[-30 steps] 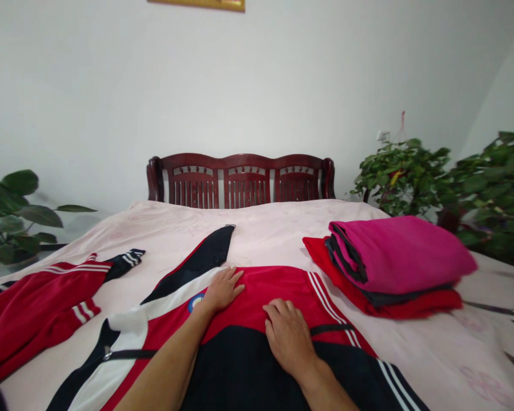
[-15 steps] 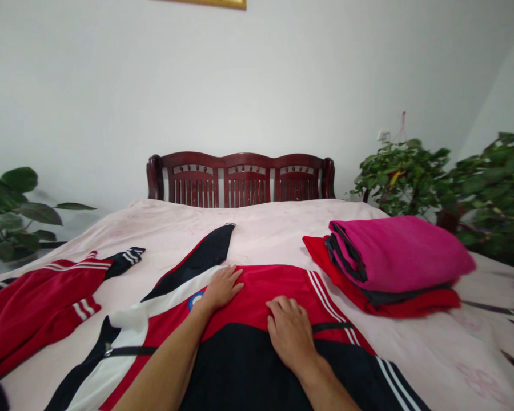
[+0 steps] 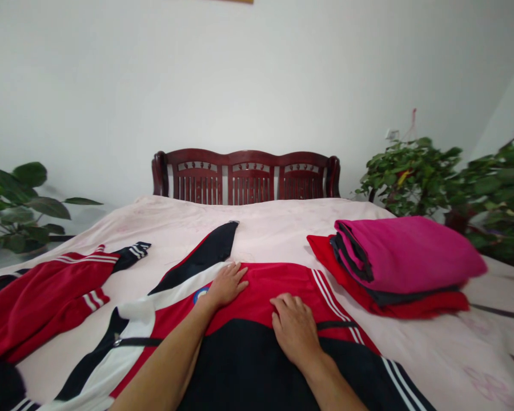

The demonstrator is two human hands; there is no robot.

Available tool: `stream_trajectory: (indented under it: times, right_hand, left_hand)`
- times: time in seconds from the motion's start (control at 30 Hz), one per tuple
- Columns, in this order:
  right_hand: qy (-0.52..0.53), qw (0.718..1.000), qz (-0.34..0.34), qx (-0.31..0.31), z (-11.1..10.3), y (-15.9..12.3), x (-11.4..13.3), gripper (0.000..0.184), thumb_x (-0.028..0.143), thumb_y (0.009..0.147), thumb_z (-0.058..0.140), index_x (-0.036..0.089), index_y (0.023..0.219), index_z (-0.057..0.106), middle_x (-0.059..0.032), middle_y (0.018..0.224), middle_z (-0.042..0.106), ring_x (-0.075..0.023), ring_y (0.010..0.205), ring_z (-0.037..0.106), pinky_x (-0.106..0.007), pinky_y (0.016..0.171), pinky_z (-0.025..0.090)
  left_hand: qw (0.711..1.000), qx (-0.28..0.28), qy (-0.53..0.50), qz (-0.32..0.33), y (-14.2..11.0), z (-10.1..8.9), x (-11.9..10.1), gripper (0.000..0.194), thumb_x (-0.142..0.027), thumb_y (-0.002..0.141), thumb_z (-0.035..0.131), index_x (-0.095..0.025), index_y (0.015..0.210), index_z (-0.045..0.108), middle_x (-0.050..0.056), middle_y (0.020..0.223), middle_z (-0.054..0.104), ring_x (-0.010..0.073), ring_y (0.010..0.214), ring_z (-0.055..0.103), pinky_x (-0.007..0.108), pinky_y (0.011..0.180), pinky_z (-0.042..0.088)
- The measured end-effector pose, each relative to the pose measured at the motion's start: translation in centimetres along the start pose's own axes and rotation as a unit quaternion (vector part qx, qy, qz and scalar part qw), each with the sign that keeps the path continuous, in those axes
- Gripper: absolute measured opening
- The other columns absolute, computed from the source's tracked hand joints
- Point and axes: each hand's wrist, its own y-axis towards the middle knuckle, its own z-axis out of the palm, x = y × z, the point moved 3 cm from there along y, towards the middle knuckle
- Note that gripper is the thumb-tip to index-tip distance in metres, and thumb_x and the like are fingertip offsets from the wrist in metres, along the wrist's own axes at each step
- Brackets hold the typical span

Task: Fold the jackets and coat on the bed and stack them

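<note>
A red, black and white sports jacket (image 3: 261,285) lies spread on the pink bed sheet (image 3: 274,228) right in front of me. My left hand (image 3: 226,284) lies flat on its red part beside a round badge, fingers stretched out. My right hand (image 3: 296,330) rests palm down where the red meets the black, fingers slightly curled onto the cloth. Neither hand holds anything. One black sleeve (image 3: 214,248) of the jacket points toward the headboard.
A second red jacket (image 3: 43,299) with white stripes lies crumpled at the left. A folded stack, magenta on top of dark and red cloth (image 3: 405,260), sits at the right. A dark wooden headboard (image 3: 246,177) stands behind, with leafy plants (image 3: 415,171) on both sides.
Both hands stay flat on the jacket; my right hand has drawn back slightly toward me. The view has shifted a little to the left and down.
</note>
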Motion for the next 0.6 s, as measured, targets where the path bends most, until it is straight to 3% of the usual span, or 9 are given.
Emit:
stream_trajectory:
  times: [0.2,0.5,0.6]
  right_hand:
    - [-0.003,1.000,0.002,0.002,0.1,0.0,0.0,0.034,0.025,0.093,0.046,0.026,0.121,0.065,-0.0053,0.120,0.065,-0.0238,0.109,0.055,-0.039,0.096,0.037]
    - [-0.022,1.000,-0.006,0.013,0.2,-0.1,-0.2,0.036,0.025,0.094,0.043,0.025,0.124,0.065,-0.0064,0.122,0.065,-0.0241,0.110,0.056,-0.039,0.094,0.040]
    - [-0.030,0.999,-0.013,0.014,0.3,-0.5,0.0,0.038,0.024,0.094,0.043,0.024,0.126,0.064,-0.0072,0.124,0.064,-0.0237,0.111,0.056,-0.038,0.096,0.039]
  left_hand:
    - [0.998,0.041,0.008,0.047,-2.1,-0.7,-0.2,0.073,-0.063,0.098,0.026,-0.018,0.155,0.030,0.016,0.162,0.026,0.0282,0.151,0.023,0.045,0.121,0.020]
    - [0.998,0.054,0.038,0.014,-5.8,-2.5,5.4,0.067,-0.060,0.099,0.022,-0.023,0.154,0.035,0.010,0.162,0.030,0.0266,0.150,0.026,0.044,0.122,0.020]
    - [0.998,0.037,0.041,-0.033,-6.8,-3.0,7.0,0.057,-0.052,0.101,0.027,-0.028,0.151,0.040,0.004,0.161,0.034,0.0252,0.150,0.025,0.045,0.122,0.019]
